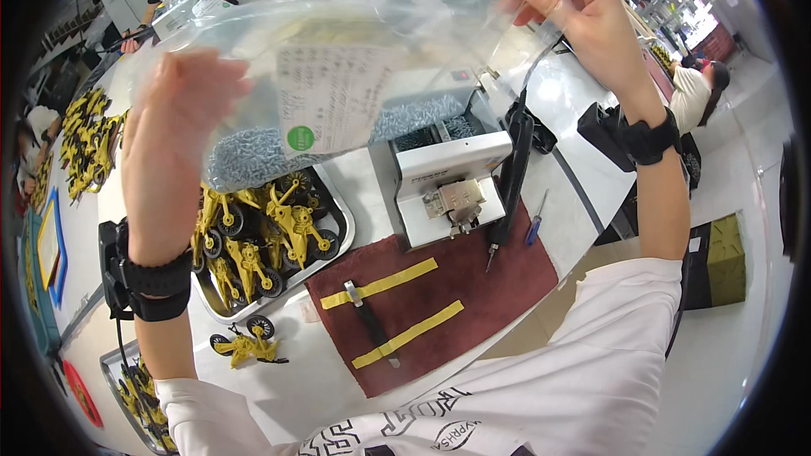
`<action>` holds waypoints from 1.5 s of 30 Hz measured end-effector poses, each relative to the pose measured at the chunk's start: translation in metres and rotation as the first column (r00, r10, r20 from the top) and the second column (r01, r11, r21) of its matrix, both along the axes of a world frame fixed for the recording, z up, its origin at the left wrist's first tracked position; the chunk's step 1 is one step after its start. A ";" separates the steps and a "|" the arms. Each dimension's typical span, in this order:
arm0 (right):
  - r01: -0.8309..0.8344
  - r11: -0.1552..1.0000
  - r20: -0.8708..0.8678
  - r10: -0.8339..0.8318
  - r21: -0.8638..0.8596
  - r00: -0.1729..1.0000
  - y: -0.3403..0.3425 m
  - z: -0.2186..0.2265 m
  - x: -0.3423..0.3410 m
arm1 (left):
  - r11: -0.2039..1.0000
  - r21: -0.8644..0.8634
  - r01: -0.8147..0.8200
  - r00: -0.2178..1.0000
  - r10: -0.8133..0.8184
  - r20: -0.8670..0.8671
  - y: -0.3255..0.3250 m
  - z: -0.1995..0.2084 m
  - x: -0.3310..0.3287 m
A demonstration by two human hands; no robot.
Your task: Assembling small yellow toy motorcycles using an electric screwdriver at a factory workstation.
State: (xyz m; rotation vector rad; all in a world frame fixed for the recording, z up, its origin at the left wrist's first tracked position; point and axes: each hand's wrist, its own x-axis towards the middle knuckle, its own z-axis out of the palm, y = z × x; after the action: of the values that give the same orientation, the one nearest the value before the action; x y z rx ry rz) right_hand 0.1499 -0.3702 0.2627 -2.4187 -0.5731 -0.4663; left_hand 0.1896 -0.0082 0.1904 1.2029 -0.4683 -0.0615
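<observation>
Clear plastic bag of small grey pieces point(414, 59) over white boxy metal machine point(452, 160), long axis crosswise, rising rightward; right hand point(583, 13) pinching its edge; left hand point(173, 135) blurred, grip unclear.

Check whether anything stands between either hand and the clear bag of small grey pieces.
Nothing visible does. The right hand pinches the clear bag near its upper right corner; the blurred left hand is at its left end, though its contact is unclear.

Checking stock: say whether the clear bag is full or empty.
Partly full: the bag holds small grey pieces along its bottom, film above.
</observation>
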 end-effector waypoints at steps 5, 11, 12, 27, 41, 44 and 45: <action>0.014 0.979 -0.033 -0.008 0.204 0.999 0.022 0.007 0.001 | 0.996 -0.085 0.025 0.996 -0.032 -0.086 0.000 -0.008 0.003; -0.149 0.953 -0.022 0.160 0.263 0.987 0.052 0.009 -0.001 | 0.989 -0.119 -0.092 0.975 0.066 -0.211 -0.002 -0.042 0.002; -0.141 0.951 -0.012 0.150 0.274 0.989 0.059 0.013 0.000 | 0.984 -0.174 0.043 0.982 -0.073 -0.173 -0.001 -0.046 0.003; -0.135 0.991 0.262 0.133 -0.011 0.956 0.111 -0.005 0.040 | 0.913 0.404 0.059 0.996 -0.025 -0.089 -0.056 -0.039 -0.006; -0.244 0.959 0.028 0.242 0.145 0.970 0.077 -0.022 0.018 | 0.973 -0.224 0.048 0.948 -0.115 -0.298 -0.042 -0.054 0.000; -0.170 0.985 0.130 0.166 0.021 0.978 0.090 -0.002 0.012 | 0.950 -0.305 0.062 0.942 -0.157 -0.298 -0.041 -0.056 -0.002; -0.170 0.985 0.131 0.167 0.013 0.977 0.094 0.003 0.012 | 0.932 -0.355 0.077 0.940 -0.186 -0.286 -0.041 -0.055 -0.003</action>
State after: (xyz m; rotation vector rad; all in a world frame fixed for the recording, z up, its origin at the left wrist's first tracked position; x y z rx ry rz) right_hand 0.1616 -0.2760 0.2660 -2.3044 -0.8171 -0.5567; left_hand 0.1867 -0.0496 0.1352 0.7999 -0.2634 -0.2762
